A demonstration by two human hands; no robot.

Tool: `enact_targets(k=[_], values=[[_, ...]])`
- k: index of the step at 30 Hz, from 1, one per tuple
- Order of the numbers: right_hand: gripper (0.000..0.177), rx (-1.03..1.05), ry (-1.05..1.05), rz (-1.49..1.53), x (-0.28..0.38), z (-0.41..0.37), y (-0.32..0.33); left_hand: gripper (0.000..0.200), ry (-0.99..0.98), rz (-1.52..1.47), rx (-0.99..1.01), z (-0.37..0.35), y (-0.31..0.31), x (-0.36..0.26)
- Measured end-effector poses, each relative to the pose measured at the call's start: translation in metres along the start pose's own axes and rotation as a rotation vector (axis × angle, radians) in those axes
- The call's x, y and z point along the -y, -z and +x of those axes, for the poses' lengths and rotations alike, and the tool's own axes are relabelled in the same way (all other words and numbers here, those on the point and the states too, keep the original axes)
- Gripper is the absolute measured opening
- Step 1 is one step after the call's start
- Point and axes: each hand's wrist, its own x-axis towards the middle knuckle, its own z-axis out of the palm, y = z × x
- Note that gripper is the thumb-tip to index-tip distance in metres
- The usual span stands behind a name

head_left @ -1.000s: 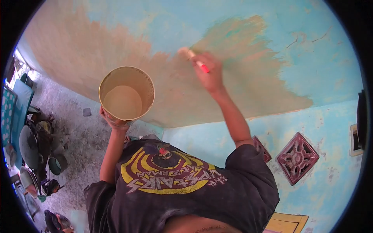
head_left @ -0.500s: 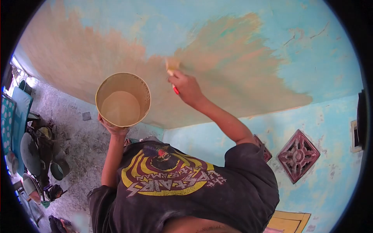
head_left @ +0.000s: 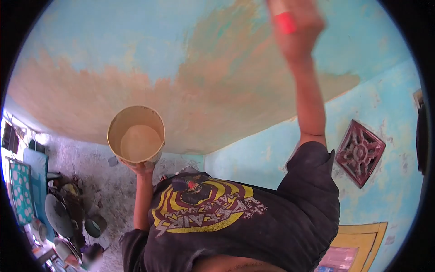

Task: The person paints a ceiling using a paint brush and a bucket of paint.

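Note:
My left hand (head_left: 140, 167) supports a round paint bucket (head_left: 159, 155) from beneath, its fingers around the lower side. Tan paint (head_left: 140, 141) covers the bucket's bottom, and the opening faces me. High at the top edge, my right hand (head_left: 302, 34) is closed around a paintbrush (head_left: 285, 22). Only the red part of its handle shows plainly; motion smears the hand, and the bristles are beyond the view. Behind both hands stands a light blue wall (head_left: 149, 36) with a wide, uneven patch of tan paint (head_left: 217, 95).
On the right, a dark red diamond-shaped vent block (head_left: 361, 154) is set in the adjoining blue wall. A yellow frame (head_left: 362, 240) is below it. Several basins, a bucket (head_left: 95, 225) and other household items crowd the grey floor (head_left: 108, 195) at left.
My right hand has swung up and to the right with the paintbrush, away from the middle of the tan patch. The bucket sits slightly lower in view, and the view has shifted.

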Motion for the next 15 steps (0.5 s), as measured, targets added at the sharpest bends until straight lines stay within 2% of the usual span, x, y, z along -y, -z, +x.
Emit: enact_targets(k=[1,2,3,4,5,7,10,12,14,15], values=[[0.008,0.123,-0.096,0.185,0.023,-0.020,-0.007,0.073,0.009,-0.001,0.001,0.001,-0.001,0.001],[0.015,0.229,-0.214,0.355,0.046,-0.041,-0.015,0.073,0.016,-0.004,0.002,0.001,-0.002,0.002],[0.019,0.262,-0.181,0.448,0.069,-0.076,-0.035,0.073,0.023,-0.009,-0.001,0.001,-0.002,0.003],[0.022,0.519,-0.151,0.557,0.093,-0.107,-0.039,0.074,0.031,-0.013,-0.002,-0.001,-0.001,0.004],[0.024,0.529,-0.051,0.563,0.117,-0.142,-0.055,0.074,0.033,-0.016,0.001,-0.001,-0.001,0.005],[0.026,0.869,-0.083,0.645,0.149,-0.166,-0.050,0.074,0.035,-0.020,0.005,-0.002,-0.002,0.005],[0.005,0.690,-0.335,0.929,0.126,-0.156,-0.054,0.075,0.041,-0.021,0.011,-0.003,-0.004,0.003],[0.008,0.557,-0.567,0.872,0.081,-0.112,-0.032,0.075,0.042,-0.022,0.014,-0.002,-0.004,0.002],[0.009,0.341,-0.566,0.897,0.031,-0.080,-0.010,0.076,0.042,-0.021,0.011,-0.001,-0.005,0.002],[0.012,0.285,-0.511,0.750,0.009,-0.064,0.005,0.076,0.044,-0.021,0.009,-0.001,-0.004,0.002]])
